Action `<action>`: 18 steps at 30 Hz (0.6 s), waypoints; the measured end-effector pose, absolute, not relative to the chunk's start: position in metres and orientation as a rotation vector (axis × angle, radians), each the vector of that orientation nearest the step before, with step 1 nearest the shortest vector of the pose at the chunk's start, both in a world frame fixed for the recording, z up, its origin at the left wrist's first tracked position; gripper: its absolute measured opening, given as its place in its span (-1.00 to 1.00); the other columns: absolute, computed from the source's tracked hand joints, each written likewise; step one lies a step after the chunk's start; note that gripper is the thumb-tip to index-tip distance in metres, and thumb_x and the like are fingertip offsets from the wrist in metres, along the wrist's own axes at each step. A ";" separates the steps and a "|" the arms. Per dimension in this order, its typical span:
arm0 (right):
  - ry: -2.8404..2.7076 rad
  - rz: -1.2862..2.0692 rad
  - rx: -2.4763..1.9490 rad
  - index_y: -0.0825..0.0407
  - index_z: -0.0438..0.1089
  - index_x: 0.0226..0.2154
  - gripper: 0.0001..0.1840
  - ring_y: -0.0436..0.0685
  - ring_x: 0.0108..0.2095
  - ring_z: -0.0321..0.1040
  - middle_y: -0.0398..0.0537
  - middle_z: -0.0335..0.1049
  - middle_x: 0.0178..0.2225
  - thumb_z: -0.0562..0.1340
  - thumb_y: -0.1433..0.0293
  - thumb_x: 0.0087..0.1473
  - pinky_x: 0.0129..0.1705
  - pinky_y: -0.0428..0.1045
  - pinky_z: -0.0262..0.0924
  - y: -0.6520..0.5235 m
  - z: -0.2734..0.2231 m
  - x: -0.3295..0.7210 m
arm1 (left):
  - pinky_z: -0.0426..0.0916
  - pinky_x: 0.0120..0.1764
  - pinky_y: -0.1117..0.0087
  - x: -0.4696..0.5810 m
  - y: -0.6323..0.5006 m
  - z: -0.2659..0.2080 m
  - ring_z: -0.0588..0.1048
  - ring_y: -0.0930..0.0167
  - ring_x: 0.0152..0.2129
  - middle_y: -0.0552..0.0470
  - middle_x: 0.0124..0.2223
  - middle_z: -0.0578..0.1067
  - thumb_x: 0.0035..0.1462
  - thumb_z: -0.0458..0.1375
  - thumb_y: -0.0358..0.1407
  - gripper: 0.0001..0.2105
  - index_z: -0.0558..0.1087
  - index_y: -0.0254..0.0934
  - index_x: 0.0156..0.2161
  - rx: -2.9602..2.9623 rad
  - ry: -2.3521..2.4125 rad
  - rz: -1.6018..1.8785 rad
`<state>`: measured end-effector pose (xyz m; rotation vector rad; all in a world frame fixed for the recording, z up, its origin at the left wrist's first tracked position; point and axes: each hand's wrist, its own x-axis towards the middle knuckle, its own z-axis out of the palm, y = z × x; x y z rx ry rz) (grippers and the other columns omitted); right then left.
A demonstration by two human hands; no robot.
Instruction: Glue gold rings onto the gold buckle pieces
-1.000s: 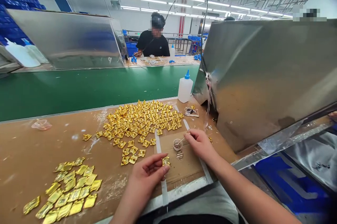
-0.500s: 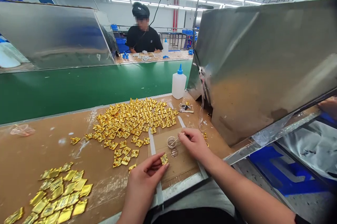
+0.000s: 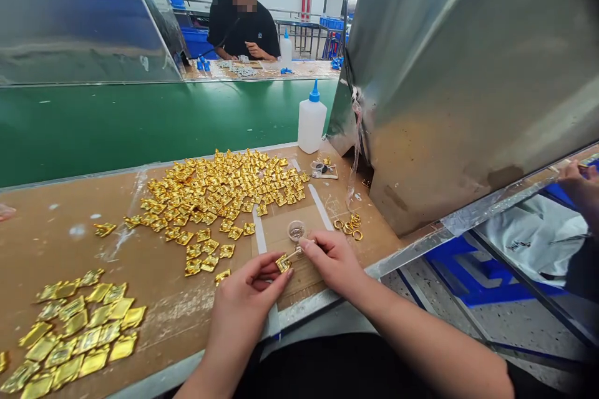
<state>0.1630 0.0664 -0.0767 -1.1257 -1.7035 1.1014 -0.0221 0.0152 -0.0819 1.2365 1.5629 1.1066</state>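
Here the left hand (image 3: 250,296) pinches a small gold stamped piece (image 3: 282,262) between thumb and fingertips, just above the near edge of the brown workbench (image 3: 56,249). The right hand (image 3: 330,258) is closed on a thin stick (image 3: 296,252), whose tip touches the gold piece. Both hands sit over a cardboard sheet (image 3: 285,224) taped down with white strips near the near edge. Just beyond the stick stands a small clear cup (image 3: 296,230) on that sheet.

A wide heap of gold pieces (image 3: 219,193) covers the middle of the bench, reaching toward its far edge. A second, tidier group of flat gold pieces (image 3: 75,336) lies at the near left corner. A few gold rings (image 3: 349,227) rest to the right of the cardboard, close to the right edge. A white squeeze bottle with a blue cap (image 3: 311,121) stands at the far edge, beside a tilted sheet-metal guard (image 3: 468,74). Beyond the bench runs a green conveyor belt (image 3: 140,124). Across it sits another person in a black shirt (image 3: 243,27), hands on their own bench. A different person's hand (image 3: 578,183) shows at the right, beyond the guard.
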 end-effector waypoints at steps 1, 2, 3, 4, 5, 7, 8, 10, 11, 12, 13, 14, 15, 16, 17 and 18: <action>-1.708 1.098 -1.131 0.03 0.13 -0.58 -0.51 -0.03 -0.50 -0.02 -0.23 0.04 -0.56 0.15 0.15 0.31 -0.43 -0.07 -0.09 0.066 -0.077 0.163 | 0.61 -0.34 0.35 -0.022 0.016 -0.081 0.63 0.31 -0.47 0.01 -0.38 0.64 -0.03 0.41 -0.09 -0.66 0.68 -0.19 -0.14 1.235 1.566 1.106; -1.713 1.096 -1.133 0.03 0.13 -0.58 -0.51 -0.03 -0.50 -0.01 -0.23 0.05 -0.56 0.15 0.15 0.31 -0.43 -0.07 -0.09 0.066 -0.077 0.163 | 0.61 -0.34 0.35 -0.021 0.016 -0.081 0.63 0.31 -0.47 0.01 -0.38 0.65 -0.04 0.41 -0.10 -0.66 0.68 -0.19 -0.15 1.233 1.567 1.105; -1.718 1.093 -1.134 0.03 0.14 -0.58 -0.51 -0.03 -0.50 -0.01 -0.23 0.06 -0.56 0.15 0.15 0.31 -0.43 -0.07 -0.09 0.066 -0.077 0.163 | 0.61 -0.34 0.35 -0.021 0.016 -0.081 0.63 0.31 -0.47 0.01 -0.37 0.65 -0.04 0.41 -0.10 -0.66 0.68 -0.19 -0.15 1.231 1.567 1.103; -1.724 1.090 -1.132 0.03 0.14 -0.58 -0.51 -0.03 -0.50 0.00 -0.23 0.06 -0.56 0.15 0.15 0.31 -0.43 -0.07 -0.09 0.066 -0.077 0.163 | 0.61 -0.34 0.35 -0.021 0.016 -0.081 0.63 0.31 -0.47 0.00 -0.37 0.65 -0.04 0.41 -0.10 -0.66 0.68 -0.20 -0.15 1.229 1.564 1.104; -1.732 1.087 -1.128 0.03 0.14 -0.58 -0.52 -0.03 -0.50 0.00 -0.23 0.06 -0.56 0.15 0.16 0.31 -0.43 -0.07 -0.09 0.066 -0.077 0.163 | 0.61 -0.35 0.36 -0.021 0.016 -0.081 0.63 0.31 -0.47 0.00 -0.37 0.65 -0.04 0.41 -0.10 -0.65 0.68 -0.20 -0.15 1.227 1.562 1.105; -1.749 1.077 -1.119 0.03 0.15 -0.57 -0.54 -0.03 -0.51 0.00 -0.24 0.04 -0.57 0.15 0.19 0.30 -0.43 -0.07 -0.11 0.066 -0.076 0.163 | 0.60 -0.36 0.37 -0.021 0.015 -0.081 0.62 0.33 -0.49 0.00 -0.38 0.65 -0.05 0.42 -0.10 -0.65 0.68 -0.21 -0.15 1.222 1.561 1.111; -1.757 1.074 -1.115 0.03 0.14 -0.58 -0.54 -0.04 -0.51 0.00 -0.24 0.03 -0.58 0.16 0.20 0.30 -0.44 -0.07 -0.12 0.066 -0.076 0.163 | 0.60 -0.36 0.37 -0.021 0.015 -0.081 0.62 0.33 -0.49 0.00 -0.38 0.65 -0.05 0.42 -0.10 -0.65 0.68 -0.21 -0.15 1.218 1.560 1.114; -1.766 1.073 -1.110 0.03 0.11 -0.58 -0.55 -0.04 -0.52 -0.01 -0.24 0.01 -0.58 0.16 0.22 0.29 -0.44 -0.06 -0.12 0.066 -0.076 0.164 | 0.60 -0.36 0.38 -0.021 0.014 -0.079 0.61 0.34 -0.50 0.01 -0.39 0.64 -0.05 0.41 -0.10 -0.65 0.68 -0.22 -0.15 1.216 1.560 1.123; -1.768 1.073 -1.112 0.03 0.09 -0.58 -0.54 -0.04 -0.52 -0.01 -0.24 0.00 -0.58 0.16 0.22 0.29 -0.44 -0.06 -0.12 0.066 -0.076 0.164 | 0.60 -0.36 0.38 -0.020 0.014 -0.079 0.61 0.34 -0.50 0.01 -0.39 0.64 -0.04 0.41 -0.10 -0.66 0.68 -0.21 -0.15 1.219 1.562 1.125; -1.769 1.072 -1.115 0.03 0.08 -0.58 -0.54 -0.03 -0.52 -0.01 -0.24 0.00 -0.58 0.15 0.22 0.29 -0.44 -0.06 -0.12 0.065 -0.076 0.165 | 0.60 -0.36 0.38 -0.020 0.014 -0.078 0.61 0.34 -0.50 0.01 -0.39 0.64 -0.04 0.41 -0.10 -0.66 0.68 -0.21 -0.15 1.224 1.563 1.126; -1.771 1.069 -1.119 0.03 0.08 -0.58 -0.54 -0.03 -0.51 -0.01 -0.24 0.01 -0.58 0.15 0.21 0.30 -0.43 -0.06 -0.11 0.065 -0.076 0.165 | 0.59 -0.36 0.38 -0.020 0.014 -0.077 0.60 0.35 -0.51 0.01 -0.39 0.63 -0.03 0.41 -0.10 -0.66 0.68 -0.21 -0.15 1.230 1.565 1.125; -1.774 1.063 -1.123 0.03 0.09 -0.57 -0.54 -0.03 -0.51 0.00 -0.24 0.01 -0.57 0.15 0.21 0.30 -0.42 -0.06 -0.10 0.065 -0.075 0.164 | 0.59 -0.36 0.37 -0.020 0.013 -0.076 0.60 0.35 -0.51 0.02 -0.39 0.63 -0.03 0.41 -0.10 -0.66 0.68 -0.20 -0.15 1.234 1.568 1.122; -1.778 1.056 -1.126 0.03 0.10 -0.57 -0.54 -0.03 -0.50 0.02 -0.24 0.02 -0.57 0.15 0.20 0.31 -0.42 -0.06 -0.09 0.065 -0.075 0.164 | 0.59 -0.37 0.37 -0.020 0.013 -0.075 0.59 0.35 -0.52 0.02 -0.40 0.63 -0.02 0.40 -0.09 -0.67 0.68 -0.20 -0.15 1.237 1.571 1.118; -1.784 1.049 -1.128 0.03 0.10 -0.57 -0.54 -0.03 -0.50 0.02 -0.23 0.03 -0.56 0.15 0.20 0.31 -0.41 -0.06 -0.09 0.064 -0.075 0.164 | 0.59 -0.38 0.37 -0.020 0.013 -0.075 0.58 0.35 -0.52 0.02 -0.40 0.62 -0.02 0.40 -0.09 -0.67 0.68 -0.20 -0.15 1.237 1.572 1.113; -1.790 1.042 -1.127 0.03 0.10 -0.57 -0.54 -0.03 -0.50 0.02 -0.23 0.03 -0.57 0.15 0.20 0.31 -0.41 -0.06 -0.09 0.064 -0.075 0.164 | 0.58 -0.38 0.37 -0.020 0.013 -0.075 0.58 0.35 -0.53 0.02 -0.40 0.62 -0.01 0.40 -0.09 -0.66 0.67 -0.20 -0.15 1.238 1.572 1.109; -1.796 1.038 -1.123 0.03 0.09 -0.58 -0.53 -0.03 -0.50 0.02 -0.23 0.02 -0.57 0.15 0.20 0.30 -0.42 -0.06 -0.09 0.063 -0.075 0.163 | 0.58 -0.39 0.38 -0.020 0.013 -0.075 0.58 0.36 -0.53 0.03 -0.39 0.62 -0.01 0.40 -0.09 -0.66 0.67 -0.20 -0.14 1.240 1.572 1.109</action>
